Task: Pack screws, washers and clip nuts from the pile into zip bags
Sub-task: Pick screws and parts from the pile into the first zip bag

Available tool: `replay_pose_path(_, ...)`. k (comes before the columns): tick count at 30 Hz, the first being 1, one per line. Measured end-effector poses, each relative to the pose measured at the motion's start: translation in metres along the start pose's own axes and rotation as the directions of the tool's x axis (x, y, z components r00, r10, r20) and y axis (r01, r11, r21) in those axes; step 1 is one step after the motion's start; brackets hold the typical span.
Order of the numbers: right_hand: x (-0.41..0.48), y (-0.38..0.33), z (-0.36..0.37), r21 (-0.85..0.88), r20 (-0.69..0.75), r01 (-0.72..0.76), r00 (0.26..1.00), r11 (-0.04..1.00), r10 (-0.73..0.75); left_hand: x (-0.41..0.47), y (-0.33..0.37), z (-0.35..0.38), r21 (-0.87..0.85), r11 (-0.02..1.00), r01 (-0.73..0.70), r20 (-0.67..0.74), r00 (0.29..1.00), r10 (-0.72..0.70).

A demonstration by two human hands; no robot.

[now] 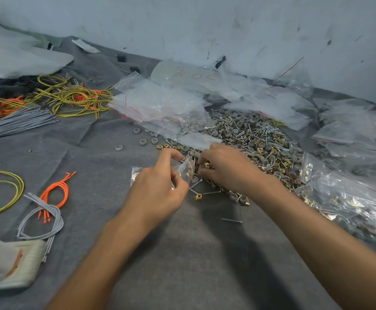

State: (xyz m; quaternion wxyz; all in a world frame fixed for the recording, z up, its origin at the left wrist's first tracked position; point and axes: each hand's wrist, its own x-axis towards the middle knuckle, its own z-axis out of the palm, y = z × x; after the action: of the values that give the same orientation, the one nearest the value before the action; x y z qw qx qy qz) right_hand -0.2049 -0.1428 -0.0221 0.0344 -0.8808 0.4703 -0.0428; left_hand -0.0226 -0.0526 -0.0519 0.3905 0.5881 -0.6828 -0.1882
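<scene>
The left hand (158,189) has its grip clamped on a small clear plastic zip bag (186,170). Thumb and fingers pinch the bag's mouth, and the bag is held just above the grey felt-covered worktop (182,265). The right hand (227,166) meets it at that mouth, its grip closed on a few brass-coloured square clip nuts (205,164), with the fingers curled down over them. Both hands work at the near edge of the heaped pile of silver screws, grey round washers and brass nuts (260,139), which spreads back and to the right.

Strays lie around the edge of the pile: a lone clip nut (197,197) just below the bag, a single silver screw (231,220) nearer the person, and several loose grey ring washers (142,142) to the left. A stack of empty clear zip bags with red seal lines (160,104) sits behind the pile, and filled clear bags of hardware (350,198) lie to its right.

On the left of the worktop lie yellow-green wire loops (75,97), a small orange cord bundle (55,191) and looped grey cords (41,220).
</scene>
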Motion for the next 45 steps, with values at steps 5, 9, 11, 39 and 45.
replay_pose_path(5,-0.009,0.009,0.005,0.161,-0.074,-0.078,0.993,0.984,0.09,0.0,0.001,-0.001,0.005,1.0,0.002,0.0,1.0,-0.002)
replay_pose_path(9,-0.026,0.016,0.004,0.916,0.172,-0.302,0.89,0.264,0.422,-0.001,0.003,-0.002,0.008,1.0,-0.008,0.018,1.0,0.008)
replay_pose_path(11,-0.03,0.017,0.003,0.923,0.369,-0.27,0.826,-0.275,0.427,-0.001,0.004,-0.002,0.013,1.0,-0.004,0.021,1.0,0.004)
replay_pose_path(39,-0.025,-0.018,-0.012,0.877,0.205,-0.292,0.945,0.382,0.253,0.0,0.003,0.001,-0.004,1.0,-0.015,-0.004,1.0,0.015)
replay_pose_path(45,-0.002,-0.05,-0.025,0.855,0.346,-0.397,0.916,0.335,0.202,-0.001,0.003,0.004,-0.042,0.999,-0.017,-0.082,0.997,0.014)
